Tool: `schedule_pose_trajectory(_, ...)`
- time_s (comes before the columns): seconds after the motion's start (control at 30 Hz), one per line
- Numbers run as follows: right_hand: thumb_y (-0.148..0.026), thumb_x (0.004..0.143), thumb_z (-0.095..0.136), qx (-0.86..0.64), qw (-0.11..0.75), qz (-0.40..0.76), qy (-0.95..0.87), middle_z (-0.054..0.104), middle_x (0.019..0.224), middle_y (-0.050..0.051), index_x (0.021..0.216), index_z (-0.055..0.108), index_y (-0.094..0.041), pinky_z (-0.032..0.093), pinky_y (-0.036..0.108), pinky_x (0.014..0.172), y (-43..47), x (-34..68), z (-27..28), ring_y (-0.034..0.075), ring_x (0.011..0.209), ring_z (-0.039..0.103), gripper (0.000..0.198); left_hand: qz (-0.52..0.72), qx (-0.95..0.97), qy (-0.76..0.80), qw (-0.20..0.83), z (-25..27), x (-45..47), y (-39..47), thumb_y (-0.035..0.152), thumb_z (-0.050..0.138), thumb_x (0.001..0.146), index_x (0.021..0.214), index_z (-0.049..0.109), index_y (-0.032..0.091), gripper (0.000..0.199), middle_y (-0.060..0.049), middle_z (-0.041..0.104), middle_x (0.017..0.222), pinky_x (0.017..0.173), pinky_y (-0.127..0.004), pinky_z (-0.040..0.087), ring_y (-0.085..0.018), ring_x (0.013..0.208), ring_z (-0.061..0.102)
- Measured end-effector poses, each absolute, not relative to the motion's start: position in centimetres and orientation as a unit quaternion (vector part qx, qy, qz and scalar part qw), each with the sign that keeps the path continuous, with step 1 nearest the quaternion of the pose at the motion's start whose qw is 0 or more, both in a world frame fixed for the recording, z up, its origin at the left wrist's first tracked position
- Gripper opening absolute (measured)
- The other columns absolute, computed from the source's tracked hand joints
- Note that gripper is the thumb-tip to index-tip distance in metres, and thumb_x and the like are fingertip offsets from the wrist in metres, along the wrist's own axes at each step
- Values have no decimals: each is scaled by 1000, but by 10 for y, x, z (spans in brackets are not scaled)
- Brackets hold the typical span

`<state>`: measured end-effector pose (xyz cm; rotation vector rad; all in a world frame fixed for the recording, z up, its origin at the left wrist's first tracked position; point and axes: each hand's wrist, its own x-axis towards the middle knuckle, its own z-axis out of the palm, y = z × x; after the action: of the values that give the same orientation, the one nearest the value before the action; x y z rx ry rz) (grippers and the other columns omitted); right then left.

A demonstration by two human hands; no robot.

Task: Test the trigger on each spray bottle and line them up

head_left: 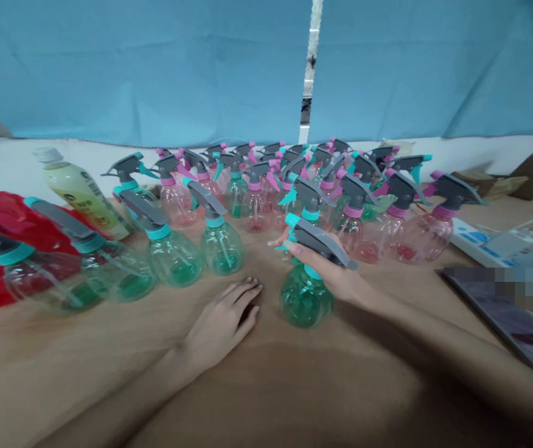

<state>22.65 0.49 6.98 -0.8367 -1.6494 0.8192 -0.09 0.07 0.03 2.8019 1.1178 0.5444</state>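
Brown desk (pixel 294 386): right hand (pixel 329 270) wraps the upright green spray bottle (pixel 304 298) near its middle; left hand (pixel 222 323) lies flat, fingers loose, just beside.

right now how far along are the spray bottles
Done: many capped green and pink bottles stand in rows on the table. In hand: the right hand grips a green spray bottle by its head; the left hand rests flat. Left: no uncapped bottles visible.

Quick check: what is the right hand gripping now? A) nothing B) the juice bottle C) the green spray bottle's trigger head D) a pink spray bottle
C: the right hand wraps the grey trigger head of the green spray bottle standing on the table.
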Motion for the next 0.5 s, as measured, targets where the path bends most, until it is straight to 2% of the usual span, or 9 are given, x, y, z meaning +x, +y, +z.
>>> schedule_pose_trajectory(0.23, -43, 87, 55, -347, 531, 349, -690, 55, 71, -1, 82, 59, -22, 44, 28, 61, 7, 229, 67, 12, 62, 52, 22, 174, 915, 363, 31, 1, -1, 1, 26, 40, 97, 128, 49, 16, 34, -7, 55, 131, 105, -41, 38, -22, 124, 48)
schedule_pose_trajectory(0.5, -47, 86, 55, -364, 534, 356, -675, 55, 67, -1, 82, 60, -21, 45, 27, 56, 7, 227, 64, 13, 61, 53, 26, 179, 915, 361, 31, 0, -1, 1, 25, 40, 97, 128, 49, 16, 33, -8, 56, 130, 105, -40, 38, -22, 123, 48)
